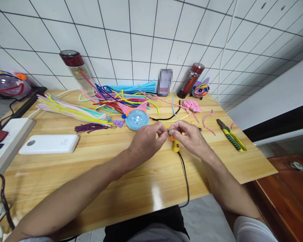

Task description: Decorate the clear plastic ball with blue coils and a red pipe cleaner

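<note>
Both left hand [149, 137] and right hand [188, 135] are pinching a blue bit [168, 131] between fingers [162, 137]. I'm seeing pliers [231, 135] lying apart.

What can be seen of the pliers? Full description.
The pliers lie on the wooden table, beyond the right hand's right side. Dark metal head; two yellow-and-green grips, apparently plastic or rubber, one visibly ribbed. The head points away from the person, the grips toward the table's near right corner. No hand touches them; only the table appears to.
</note>
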Motion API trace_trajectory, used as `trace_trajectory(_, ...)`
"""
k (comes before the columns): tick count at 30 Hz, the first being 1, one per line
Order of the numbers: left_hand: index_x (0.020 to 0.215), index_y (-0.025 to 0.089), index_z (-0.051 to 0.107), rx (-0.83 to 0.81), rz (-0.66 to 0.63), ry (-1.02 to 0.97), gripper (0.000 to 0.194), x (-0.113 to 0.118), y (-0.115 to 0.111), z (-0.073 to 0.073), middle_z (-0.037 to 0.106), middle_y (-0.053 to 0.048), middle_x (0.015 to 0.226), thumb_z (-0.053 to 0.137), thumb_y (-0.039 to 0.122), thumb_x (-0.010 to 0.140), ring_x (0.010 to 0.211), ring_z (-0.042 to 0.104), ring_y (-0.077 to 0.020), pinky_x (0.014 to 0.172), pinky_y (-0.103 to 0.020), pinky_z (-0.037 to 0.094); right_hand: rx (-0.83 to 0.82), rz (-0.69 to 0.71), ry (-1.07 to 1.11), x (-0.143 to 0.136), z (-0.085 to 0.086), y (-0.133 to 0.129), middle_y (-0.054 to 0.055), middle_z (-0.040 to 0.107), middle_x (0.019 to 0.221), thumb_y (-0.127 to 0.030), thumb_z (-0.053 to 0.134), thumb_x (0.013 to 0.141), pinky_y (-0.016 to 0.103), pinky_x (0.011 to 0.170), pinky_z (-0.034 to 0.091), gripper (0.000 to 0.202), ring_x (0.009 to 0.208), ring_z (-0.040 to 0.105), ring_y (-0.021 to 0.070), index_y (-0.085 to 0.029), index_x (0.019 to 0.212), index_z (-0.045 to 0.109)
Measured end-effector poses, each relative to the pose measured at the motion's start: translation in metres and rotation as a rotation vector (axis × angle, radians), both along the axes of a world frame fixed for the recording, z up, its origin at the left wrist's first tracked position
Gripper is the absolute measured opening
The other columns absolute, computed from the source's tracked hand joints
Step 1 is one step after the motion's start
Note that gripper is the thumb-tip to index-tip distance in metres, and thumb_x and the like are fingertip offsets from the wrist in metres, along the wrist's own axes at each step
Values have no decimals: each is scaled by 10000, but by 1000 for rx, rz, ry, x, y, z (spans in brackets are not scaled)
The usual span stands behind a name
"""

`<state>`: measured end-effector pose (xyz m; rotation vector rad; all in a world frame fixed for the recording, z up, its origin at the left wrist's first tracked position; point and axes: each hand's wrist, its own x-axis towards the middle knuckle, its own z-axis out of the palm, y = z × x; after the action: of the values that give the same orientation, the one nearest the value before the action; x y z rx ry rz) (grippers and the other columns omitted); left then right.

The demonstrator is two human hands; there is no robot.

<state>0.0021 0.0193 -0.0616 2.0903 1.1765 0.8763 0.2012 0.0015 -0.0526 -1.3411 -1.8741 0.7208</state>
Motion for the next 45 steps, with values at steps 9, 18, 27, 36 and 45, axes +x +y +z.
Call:
trace_trajectory(9, 824, 184, 685, -62, 58, -166, 123, 3, -2, 4, 589, 79, 588, 672, 84, 895, 526, 472, -88, 597, -242, 374, -277, -88, 464, -12, -12, 3, -33, 566, 677, -486, 789, 817, 274, 567, 353, 298, 600, 467, 128, -207, 839, 685)
trace_trajectory(18, 829, 186, 665, -99, 60, -270, 102, 5, 1, -2, 642, 53, 656, 650, 117, 902, 588, 526, -100, 599, -241, 388, -362, -122, 738, -25, -18, 5, -33, 577, 647, -474, 887, 706, 253, 521, 315, 329, 548, 427, 103, -211, 802, 715)
trace_trajectory(27, 850, 191, 679, 25, 42, 31, 57, 2, -1, -4, 751, -10, 759, 657, 151, 884, 660, 640, -150, 638, -277, 409, 315, -39, -119, 4, 11, -5, 22, 704, 823, -216, 686, 895, 344, 706, 494, 96, 724, 619, 184, -237, 955, 758)
trace_trajectory(36, 861, 203, 660, 142, 14, 218, 85, 3, -8, -4, 783, -48, 847, 620, 160, 922, 771, 714, -201, 655, -294, 425, 316, 71, -362, 3, 2, -7, 43, 711, 844, -143, 608, 951, 346, 740, 482, 123, 789, 661, 211, -232, 885, 661)
trace_trajectory(45, 885, 194, 700, 47, 35, 30, 66, 3, -2, -4, 760, -2, 768, 665, 141, 904, 667, 654, -147, 649, -279, 424, 105, -8, -62, 1, 0, -2, -9, 635, 723, -283, 674, 948, 307, 657, 430, 125, 666, 564, 156, -220, 840, 666)
